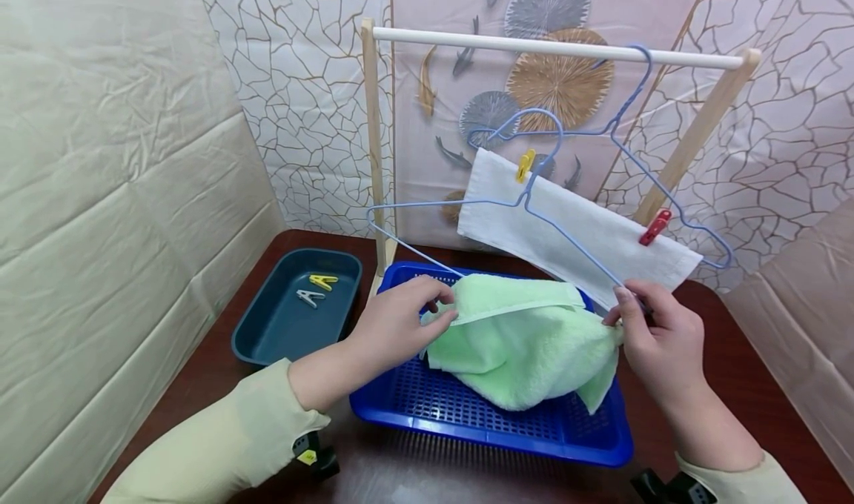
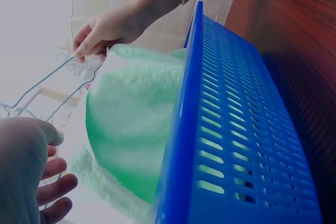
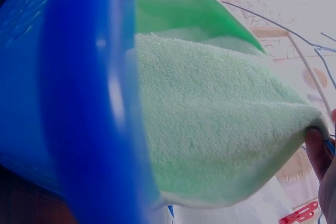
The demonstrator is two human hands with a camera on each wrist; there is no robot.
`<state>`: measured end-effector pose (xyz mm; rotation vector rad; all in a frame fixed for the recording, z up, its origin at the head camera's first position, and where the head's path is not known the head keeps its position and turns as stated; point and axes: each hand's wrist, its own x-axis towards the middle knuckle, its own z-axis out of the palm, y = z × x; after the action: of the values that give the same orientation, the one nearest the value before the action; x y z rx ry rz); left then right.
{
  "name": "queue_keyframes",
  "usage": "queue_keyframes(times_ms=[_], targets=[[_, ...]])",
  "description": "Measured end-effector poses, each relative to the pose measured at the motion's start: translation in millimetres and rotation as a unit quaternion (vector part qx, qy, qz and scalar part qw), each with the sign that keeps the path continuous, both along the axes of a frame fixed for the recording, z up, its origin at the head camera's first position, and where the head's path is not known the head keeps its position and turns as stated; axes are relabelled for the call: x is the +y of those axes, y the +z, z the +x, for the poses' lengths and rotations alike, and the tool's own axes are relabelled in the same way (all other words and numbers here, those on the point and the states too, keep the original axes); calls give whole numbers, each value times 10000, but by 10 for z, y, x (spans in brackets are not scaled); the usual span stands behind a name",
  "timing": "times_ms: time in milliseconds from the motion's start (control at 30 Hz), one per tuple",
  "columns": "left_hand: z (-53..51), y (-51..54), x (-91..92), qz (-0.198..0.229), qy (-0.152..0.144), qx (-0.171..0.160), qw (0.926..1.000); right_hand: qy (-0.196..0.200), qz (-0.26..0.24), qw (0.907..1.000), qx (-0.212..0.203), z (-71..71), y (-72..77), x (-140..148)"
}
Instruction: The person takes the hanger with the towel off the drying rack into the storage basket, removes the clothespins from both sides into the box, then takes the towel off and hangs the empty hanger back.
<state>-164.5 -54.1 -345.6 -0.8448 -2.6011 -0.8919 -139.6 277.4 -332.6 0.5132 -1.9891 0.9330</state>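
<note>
A light green towel is draped over the lower part of a blue wire clothes hanger, above a blue basket. My right hand pinches the hanger's right end together with the towel's edge. At the towel's left side is my left hand; in the left wrist view this hand has loosely bent fingers with nothing between them. The right wrist view shows the towel stretching from the basket's rim to the right fingertips.
Behind, a white cloth hangs from a second blue hanger by a yellow clothespin and a red clothespin. That hanger hooks over the rack's white rod. A teal tray at left holds yellow and grey clothespins.
</note>
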Motion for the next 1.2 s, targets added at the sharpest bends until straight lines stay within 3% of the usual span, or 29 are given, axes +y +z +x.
queue_keyframes(times_ms=[200,333,567,800,1000,1200], targets=[[-12,24,97,-257,-104,401,9988,22,44,10000,-9,-20,6,11],[-39,19,172,-500,-186,845,9950,-35,67,10000,-22,-28,18,14],[-112,-21,227,-726,-408,1630,9831,84,10,9999,108,-43,46,-20],[-169,-79,196,-763,-732,2420,9645,25,69,9999,99,-32,61,-49],[-179,-110,153,-646,-753,2642,9593,80,13,9999,102,-24,78,-85],[-175,-109,103,-595,-506,2515,9647,69,21,9999,84,-29,76,-99]])
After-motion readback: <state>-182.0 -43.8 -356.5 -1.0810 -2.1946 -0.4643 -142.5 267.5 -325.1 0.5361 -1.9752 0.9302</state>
